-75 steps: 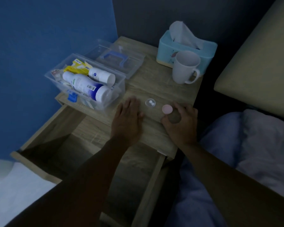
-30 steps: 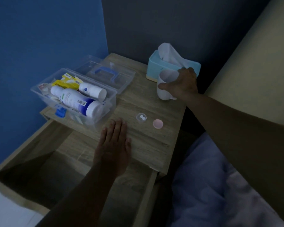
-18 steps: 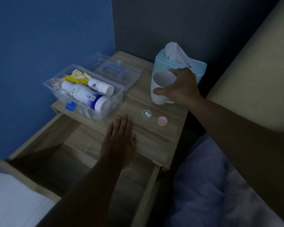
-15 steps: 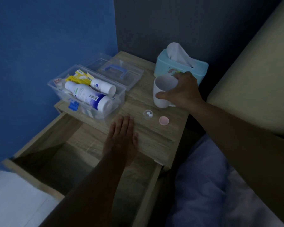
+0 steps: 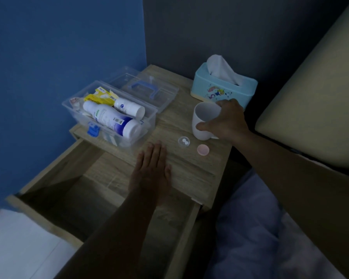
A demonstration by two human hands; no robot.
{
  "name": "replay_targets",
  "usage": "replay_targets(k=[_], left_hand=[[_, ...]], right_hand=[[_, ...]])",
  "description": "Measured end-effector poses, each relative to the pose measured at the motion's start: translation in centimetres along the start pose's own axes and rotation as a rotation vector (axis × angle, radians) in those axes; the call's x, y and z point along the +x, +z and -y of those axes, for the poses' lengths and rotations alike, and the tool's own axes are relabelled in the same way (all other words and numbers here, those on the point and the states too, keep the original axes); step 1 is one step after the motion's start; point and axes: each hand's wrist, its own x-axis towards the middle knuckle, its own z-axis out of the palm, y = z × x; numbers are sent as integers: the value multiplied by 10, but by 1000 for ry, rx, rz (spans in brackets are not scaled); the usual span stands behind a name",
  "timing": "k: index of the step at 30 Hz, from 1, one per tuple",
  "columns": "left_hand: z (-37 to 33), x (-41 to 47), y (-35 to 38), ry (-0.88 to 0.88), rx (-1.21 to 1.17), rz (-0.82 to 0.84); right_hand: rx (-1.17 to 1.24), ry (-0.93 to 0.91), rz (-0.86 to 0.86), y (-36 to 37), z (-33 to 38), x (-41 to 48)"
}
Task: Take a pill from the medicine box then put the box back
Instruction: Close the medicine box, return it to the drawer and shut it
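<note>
**Bedside table, contents as found**

1. Bedside table (image 5: 191, 176): pale wood top, standing in a corner between a blue wall on the left and a dark wall at the far side. Its drawer (image 5: 113, 200) was pulled out toward us and open.

2. Medicine box (image 5: 149, 119): clear plastic, on the far-left part of the top, uncovered. We counted inside it a large white bottle (image 5: 111, 119) lying on its side, a smaller white bottle (image 5: 129, 107) beyond it, and a yellow packet (image 5: 99, 97). A blue clasp (image 5: 94, 130) showed on its near wall.

3. Lid (image 5: 145, 90): clear, with a blue handle, lying flat just beyond the box and touching it.

4. Small clear cap (image 5: 184, 141): on the top, near the middle, holding two white pills (image 5: 184, 141).

5. Pink cap (image 5: 203, 150): just to the right of the clear one, apart from it.

6. White cup (image 5: 201, 123): upright, beyond the two caps. Our right hand (image 5: 228, 120) was wrapped around its rim and side, fingers curled in a grasp.

7. Tissue box (image 5: 224, 87): light blue, at the far right, one tissue standing out of it.

8. Left hand (image 5: 151, 172): laid flat, palm down, on the near edge of the top, fingers straight and holding nothing.

9. Bedding (image 5: 260, 228): pale, at the near right.
</note>
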Motion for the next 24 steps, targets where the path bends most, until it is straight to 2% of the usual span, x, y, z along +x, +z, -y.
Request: replay_targets(k=[4,9,14,17,21,24], left_hand=[[0,0,1,1,-10,1],[0,0,-1,-8,-20,14],[12,5,-18,60,-113,154],[24,2,-35,-7,-250,190],[49,-26,-45,-79,-272,90],[82,-42,-50,-267,-339,50]], right_hand=[[4,23,-15,-1,-1,0],[-17,-17,64,-7,7,-4],[33,-223,-98,-7,45,-17],[112,-331,-53,-2,70,-28],[228,-214,26,17,91,-36],[239,-30,84,40,101,-31]])
